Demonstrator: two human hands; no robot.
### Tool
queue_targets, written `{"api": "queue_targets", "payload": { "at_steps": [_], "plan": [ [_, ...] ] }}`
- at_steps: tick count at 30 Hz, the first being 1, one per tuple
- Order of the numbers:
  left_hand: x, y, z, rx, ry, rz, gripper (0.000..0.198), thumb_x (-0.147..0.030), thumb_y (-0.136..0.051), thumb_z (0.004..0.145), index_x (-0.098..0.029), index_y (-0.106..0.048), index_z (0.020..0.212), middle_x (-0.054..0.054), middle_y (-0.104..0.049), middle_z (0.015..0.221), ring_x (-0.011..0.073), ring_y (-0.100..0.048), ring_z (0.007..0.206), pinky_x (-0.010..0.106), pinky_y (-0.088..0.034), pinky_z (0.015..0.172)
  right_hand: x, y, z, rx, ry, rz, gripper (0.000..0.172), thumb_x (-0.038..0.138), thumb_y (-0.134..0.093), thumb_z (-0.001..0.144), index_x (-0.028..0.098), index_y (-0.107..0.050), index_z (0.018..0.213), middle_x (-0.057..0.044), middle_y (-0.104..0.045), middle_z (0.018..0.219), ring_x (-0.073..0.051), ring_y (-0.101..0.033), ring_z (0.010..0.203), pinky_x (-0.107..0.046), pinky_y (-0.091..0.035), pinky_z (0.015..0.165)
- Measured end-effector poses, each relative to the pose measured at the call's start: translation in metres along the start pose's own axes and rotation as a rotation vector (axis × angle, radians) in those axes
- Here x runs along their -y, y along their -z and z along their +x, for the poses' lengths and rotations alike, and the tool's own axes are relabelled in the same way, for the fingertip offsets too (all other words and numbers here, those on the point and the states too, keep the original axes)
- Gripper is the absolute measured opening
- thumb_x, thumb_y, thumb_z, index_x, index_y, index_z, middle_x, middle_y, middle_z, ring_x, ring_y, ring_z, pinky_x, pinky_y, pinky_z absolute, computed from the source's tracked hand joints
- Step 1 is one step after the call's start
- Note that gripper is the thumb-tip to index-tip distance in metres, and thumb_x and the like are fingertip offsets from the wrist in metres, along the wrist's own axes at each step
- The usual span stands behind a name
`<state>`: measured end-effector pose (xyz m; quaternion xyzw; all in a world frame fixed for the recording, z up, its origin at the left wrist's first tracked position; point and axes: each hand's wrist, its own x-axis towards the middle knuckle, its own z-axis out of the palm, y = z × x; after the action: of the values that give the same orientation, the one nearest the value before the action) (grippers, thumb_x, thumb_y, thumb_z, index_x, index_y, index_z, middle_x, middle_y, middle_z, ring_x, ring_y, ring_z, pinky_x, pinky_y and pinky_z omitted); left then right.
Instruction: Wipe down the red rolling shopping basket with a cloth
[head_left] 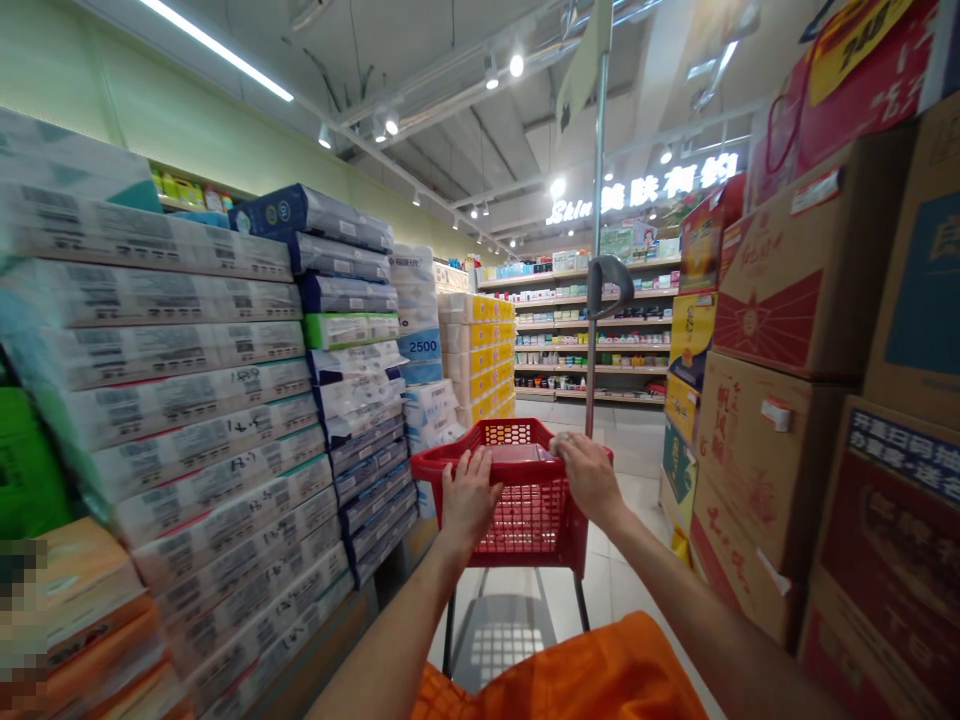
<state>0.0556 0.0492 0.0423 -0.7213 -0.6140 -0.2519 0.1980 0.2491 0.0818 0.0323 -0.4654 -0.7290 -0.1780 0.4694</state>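
A red plastic shopping cart (517, 510) with a latticed basket stands directly in front of me. My left hand (471, 495) is closed over the left part of its near rim, fingers pointing forward. On the right side of the same rim, my right hand (589, 475) is curled over the corner; its fingertips are partly hidden. A pale pinkish flat surface lies between the two hands at the rim. Little of the basket's inside shows from here. Below the cart, dark legs reach down to the tiled floor.
On the left rise tall stacks of wrapped paper packs (187, 330) and yellow-white packs (480, 350). Cardboard boxes (772, 430) are piled on the right. A metal pole (598, 200) stands ahead, beyond the cart. Stocked shelves (555, 330) line the back.
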Motion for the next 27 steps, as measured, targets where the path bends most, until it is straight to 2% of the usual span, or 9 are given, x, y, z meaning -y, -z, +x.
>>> {"api": "queue_targets", "payload": {
  "at_steps": [2,4,8,11,15,17,22,24,27],
  "plan": [
    [-0.002,-0.001,0.000,0.001,0.007,-0.006,0.045,-0.033,-0.042,0.084,-0.022,-0.041,0.127,0.004,-0.042,0.135,0.0225,-0.034,0.124,0.045,-0.025,0.102,-0.006,0.005,0.007,0.014,-0.064,-0.011,0.032,0.012,-0.035,0.083,0.017,-0.062,0.100,-0.011,-0.059,0.111,-0.024,-0.051,0.106,-0.044,-0.040,0.090],
    [-0.007,-0.003,0.000,-0.002,0.017,-0.012,0.045,-0.033,-0.043,0.083,-0.022,-0.041,0.127,0.004,-0.042,0.135,0.0234,-0.034,0.125,0.046,-0.025,0.101,0.007,0.002,0.010,0.031,-0.038,0.021,0.034,0.011,-0.033,0.083,0.012,-0.060,0.104,-0.014,-0.057,0.113,-0.024,-0.050,0.108,-0.044,-0.040,0.091],
    [-0.005,-0.001,0.001,0.005,-0.044,-0.018,0.047,-0.034,-0.042,0.084,-0.022,-0.039,0.128,0.006,-0.042,0.135,0.0230,-0.034,0.124,0.046,-0.025,0.102,0.044,-0.016,0.006,0.067,0.203,0.126,0.044,0.005,-0.035,0.079,0.014,-0.053,0.119,-0.010,-0.049,0.126,-0.022,-0.035,0.123,-0.043,-0.032,0.101],
    [0.010,0.003,0.003,0.062,0.004,0.004,0.047,-0.033,-0.041,0.084,-0.019,-0.039,0.129,0.009,-0.041,0.135,0.0225,-0.034,0.125,0.047,-0.023,0.103,0.028,-0.017,0.000,0.033,0.204,0.109,0.047,0.005,-0.034,0.078,0.018,-0.052,0.119,-0.008,-0.049,0.127,-0.021,-0.034,0.124,-0.044,-0.031,0.102],
    [0.025,0.007,0.004,0.141,0.088,0.038,0.048,-0.035,-0.038,0.084,-0.018,-0.039,0.129,0.008,-0.039,0.136,0.0232,-0.030,0.127,0.050,-0.020,0.104,-0.015,-0.007,-0.003,-0.067,-0.031,-0.002,0.040,0.009,-0.034,0.081,0.017,-0.058,0.111,-0.011,-0.053,0.121,-0.025,-0.043,0.117,-0.050,-0.034,0.097],
    [0.024,0.007,0.004,0.145,0.100,0.041,0.050,-0.038,-0.039,0.083,-0.017,-0.038,0.130,0.008,-0.038,0.137,0.0238,-0.029,0.128,0.050,-0.020,0.104,-0.009,-0.009,-0.001,-0.043,-0.013,0.022,0.039,0.011,-0.034,0.082,0.014,-0.058,0.112,-0.013,-0.053,0.120,-0.025,-0.043,0.117,-0.049,-0.036,0.097],
    [0.021,0.006,0.002,0.119,0.035,0.050,0.050,-0.036,-0.040,0.083,-0.019,-0.038,0.129,0.008,-0.040,0.136,0.0241,-0.031,0.127,0.050,-0.020,0.104,0.045,-0.025,0.002,0.057,0.264,0.148,0.045,0.009,-0.035,0.081,0.017,-0.049,0.123,-0.009,-0.047,0.129,-0.022,-0.031,0.126,-0.045,-0.031,0.103],
    [0.025,0.005,0.001,0.112,0.041,0.052,0.049,-0.035,-0.039,0.083,-0.018,-0.039,0.129,0.009,-0.040,0.136,0.0236,-0.032,0.126,0.050,-0.020,0.104,0.041,-0.026,0.000,0.032,0.240,0.121,0.046,0.008,-0.034,0.081,0.018,-0.050,0.123,-0.008,-0.047,0.129,-0.022,-0.030,0.127,-0.046,-0.030,0.103],
    [0.031,0.004,0.000,0.094,0.090,0.067,0.050,-0.033,-0.039,0.083,-0.015,-0.039,0.129,0.011,-0.038,0.137,0.0241,-0.030,0.127,0.051,-0.019,0.104,0.008,-0.020,-0.002,-0.039,0.073,0.036,0.043,0.011,-0.032,0.083,0.018,-0.053,0.119,-0.010,-0.049,0.127,-0.024,-0.037,0.123,-0.051,-0.033,0.098]
  ]
}}
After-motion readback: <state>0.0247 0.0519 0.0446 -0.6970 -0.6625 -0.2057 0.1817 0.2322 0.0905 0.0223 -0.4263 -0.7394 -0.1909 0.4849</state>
